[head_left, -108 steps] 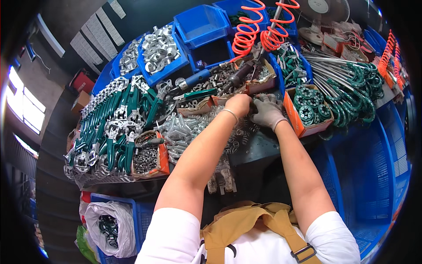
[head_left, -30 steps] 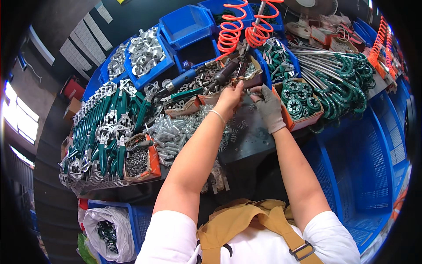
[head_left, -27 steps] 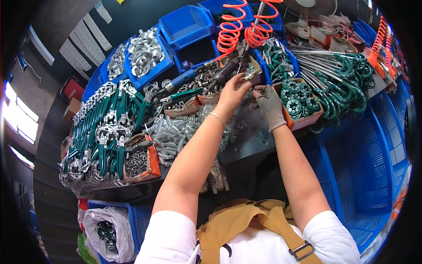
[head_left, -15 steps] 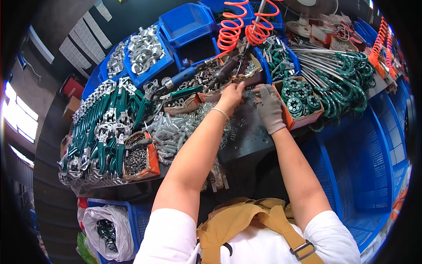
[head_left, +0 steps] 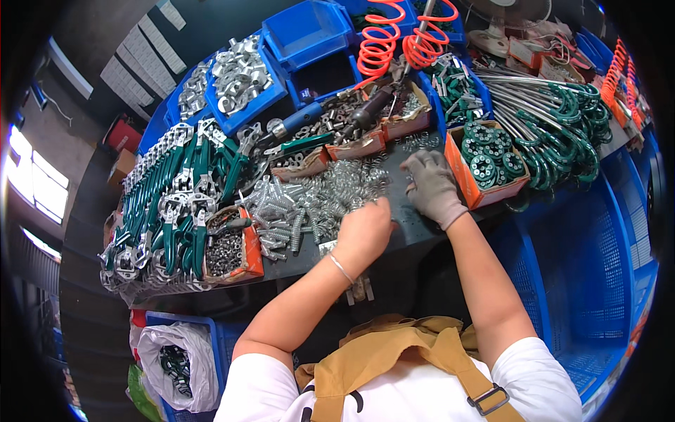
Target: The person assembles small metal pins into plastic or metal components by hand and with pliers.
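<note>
- Coil springs [head_left: 302, 211] lie heaped on the dark bench [head_left: 416, 226], left of and beyond the left hand; they could snag one another if one were pulled from the pile, since their coils overlap.
- The bare left hand [head_left: 365, 231] is low near the bench's front edge, forearm slanting in from lower left, fingers curled inward; I cannot tell whether it grips anything. A wrist sweep could knock springs off.
- The gloved right hand [head_left: 431, 184] is palm-down, fingers half bent; its contents are hidden.
- Just beside it, the orange carton [head_left: 460, 169] could be nudged by an outward swing.
</note>
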The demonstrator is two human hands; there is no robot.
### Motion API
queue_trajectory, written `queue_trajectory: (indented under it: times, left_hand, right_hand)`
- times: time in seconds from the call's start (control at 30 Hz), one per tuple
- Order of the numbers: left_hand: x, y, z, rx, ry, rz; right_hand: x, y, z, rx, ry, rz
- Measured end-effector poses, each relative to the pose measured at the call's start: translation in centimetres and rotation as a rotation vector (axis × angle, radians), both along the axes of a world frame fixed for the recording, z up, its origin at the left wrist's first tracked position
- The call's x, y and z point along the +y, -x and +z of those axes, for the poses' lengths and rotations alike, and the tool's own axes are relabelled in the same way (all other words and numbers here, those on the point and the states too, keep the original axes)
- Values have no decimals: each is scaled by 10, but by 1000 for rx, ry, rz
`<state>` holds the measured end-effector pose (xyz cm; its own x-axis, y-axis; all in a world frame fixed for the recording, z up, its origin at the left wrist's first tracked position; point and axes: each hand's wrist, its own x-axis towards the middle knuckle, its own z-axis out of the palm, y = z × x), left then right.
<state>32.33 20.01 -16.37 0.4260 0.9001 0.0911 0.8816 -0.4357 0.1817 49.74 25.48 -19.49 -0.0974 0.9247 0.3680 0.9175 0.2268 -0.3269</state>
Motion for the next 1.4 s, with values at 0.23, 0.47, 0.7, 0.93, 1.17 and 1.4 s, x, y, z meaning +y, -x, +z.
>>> queue_trajectory:
  times: [0.23, 0.47, 0.7, 0.93, 1.17, 1.4]
  left_hand:
    - [7, 6, -31, -75, -119, 17]
    - [31, 19, -6, -607, -211, -9]
    - [50, 3, -4, -1102, 64, -107]
    - [68, -11, -3, -1373, 361, -63]
    - [86, -20, 7, -1440, 654, 186]
    - [120, -25, 4, -1460, 1042, 367]
  right_hand:
    - [-19, 15, 4, -17, 218, 252]
    - [-11, 7, 2, 615, 146, 237]
    - [-5, 21, 17, 1582, 579, 360]
    - [4, 10, 16, 1725, 503, 353]
    - [12, -1, 17, 1647, 405, 217]
    - [24, -11, 4, 613, -420, 105]
